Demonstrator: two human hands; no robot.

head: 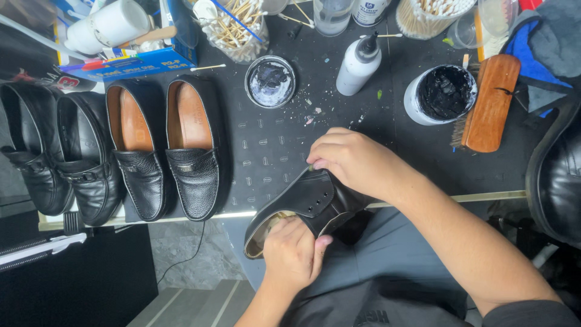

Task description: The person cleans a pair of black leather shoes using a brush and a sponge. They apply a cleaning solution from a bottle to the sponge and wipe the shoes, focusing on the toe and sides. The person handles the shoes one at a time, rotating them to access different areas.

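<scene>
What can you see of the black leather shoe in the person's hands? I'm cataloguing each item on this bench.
The black leather lace-up shoe looks smooth and slightly glossy, with small eyelet holes and no laces visible. Its pale tan lining shows at the opening. It lies tilted at the table's front edge, above the person's lap. The left hand grips it at the opening, and the right hand rests over its upper part, covering that end.

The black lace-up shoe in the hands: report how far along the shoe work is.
Looks done: hard to judge; two black loafers and two black buckle shoes stand lined up on the mat, finish unclear. In hand: the black lace-up shoe, left hand at its opening, right hand pressing on its upper. Possibly left: the open tub of black polish and wooden brush lie unused; another black shoe waits right.
</scene>
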